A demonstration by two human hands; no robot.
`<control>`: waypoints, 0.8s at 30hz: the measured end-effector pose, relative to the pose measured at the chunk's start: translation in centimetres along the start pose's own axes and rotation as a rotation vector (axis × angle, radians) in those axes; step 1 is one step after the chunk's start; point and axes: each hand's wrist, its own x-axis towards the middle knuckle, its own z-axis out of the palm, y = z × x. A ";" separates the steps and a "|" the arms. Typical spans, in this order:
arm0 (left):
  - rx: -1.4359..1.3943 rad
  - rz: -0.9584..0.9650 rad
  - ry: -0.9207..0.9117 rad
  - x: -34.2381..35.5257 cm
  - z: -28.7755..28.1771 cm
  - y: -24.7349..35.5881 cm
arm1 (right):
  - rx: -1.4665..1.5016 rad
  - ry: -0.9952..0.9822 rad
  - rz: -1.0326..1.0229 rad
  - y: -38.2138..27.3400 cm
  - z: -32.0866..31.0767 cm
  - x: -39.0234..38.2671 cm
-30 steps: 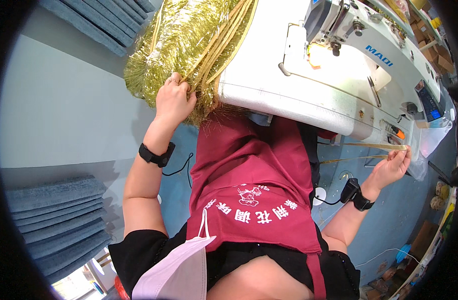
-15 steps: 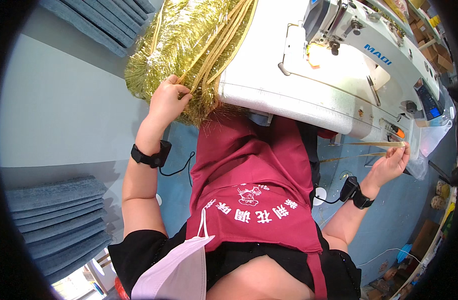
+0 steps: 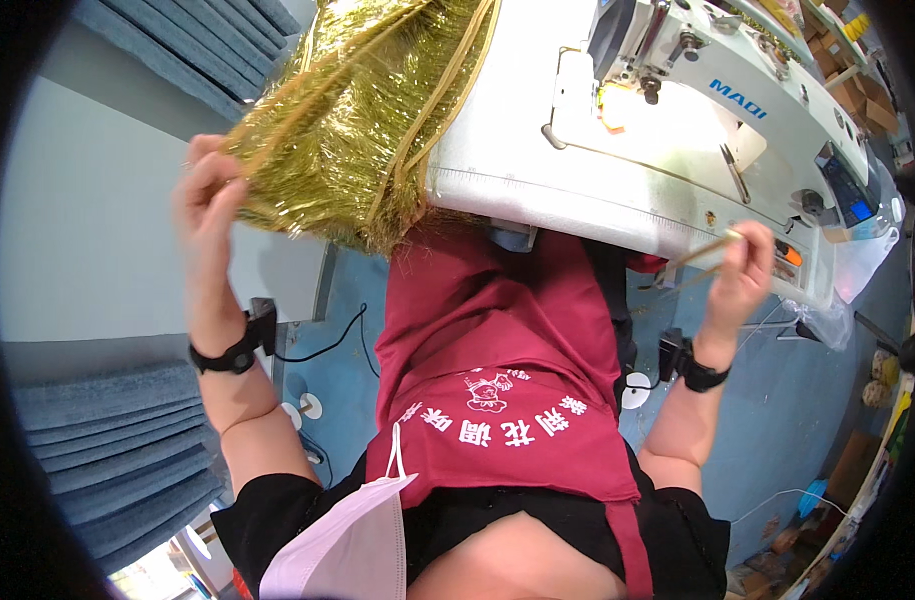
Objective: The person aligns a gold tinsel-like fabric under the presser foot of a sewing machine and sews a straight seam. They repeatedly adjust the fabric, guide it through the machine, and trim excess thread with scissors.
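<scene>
At the left of the head view, my left hand (image 3: pixel 210 195), slightly smeared by motion, pinches a strip of gold trim (image 3: pixel 283 135). The strip is pulled out to the left over a shaggy heap of gold tinsel fabric (image 3: pixel 328 195), which lies on the left part of the sewing table (image 3: pixel 558 185) and hangs over its front edge. More gold strips run along the heap's right side. My right hand (image 3: pixel 743 285) is in front of the table's right end, fingers closed on a thin gold ribbon (image 3: pixel 700 252). The ribbon's tail trails to the left, blurred.
A white sewing machine (image 3: pixel 748 130) with its lamp lit stands at the back right. Tweezers (image 3: pixel 735 172) lie under its arm, and an orange-handled tool (image 3: pixel 789 254) sits near the table's right end. Folded blue-grey fabric (image 3: pixel 128 430) is stacked at the left. Clear plastic bags (image 3: pixel 863 265) hang at the right.
My left hand has moved left, drawing the gold trim out and spreading the tinsel heap. My right hand has come inward and up toward the table edge with the ribbon.
</scene>
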 end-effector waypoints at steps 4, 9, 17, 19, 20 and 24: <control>-0.078 0.161 0.059 -1.1 -5.0 4.5 | -0.059 -0.314 -0.221 -2.8 7.9 2.0; -0.394 0.131 0.107 -5.9 -9.3 9.6 | 0.295 -0.575 -0.153 -3.8 19.8 3.1; -0.702 -0.151 0.056 -11.9 -19.2 14.3 | 0.019 -0.818 -0.456 -2.4 29.8 1.2; -0.545 -0.179 0.003 -9.8 -19.3 13.8 | 0.089 -0.829 -0.442 -2.3 29.5 -2.1; -0.573 -0.125 -0.067 -9.0 -18.1 13.4 | 0.146 -0.793 -0.451 -2.0 29.0 -4.2; -0.701 -0.087 0.152 -5.0 -7.1 10.1 | 0.124 -0.804 -0.459 2.7 25.9 -11.2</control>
